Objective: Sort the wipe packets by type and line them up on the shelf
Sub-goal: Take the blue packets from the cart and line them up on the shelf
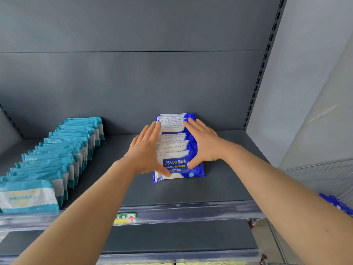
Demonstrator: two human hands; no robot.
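Blue wipe packets [176,148] stand in a row on the shelf [191,192], right of centre, running from the back panel twd the front edge; front packet faces out, well back from that edge. Left hand [147,150] & right hand [204,144] press flat on the row's two sides, fingers straight, thumbs on the front packet's face. Teal wipe packets [57,155] form a longer row at the shelf's left end, back to front edge. Price tag [125,219] sits on the front rail. More blue packs [336,204] show low at far right, off the shelf.
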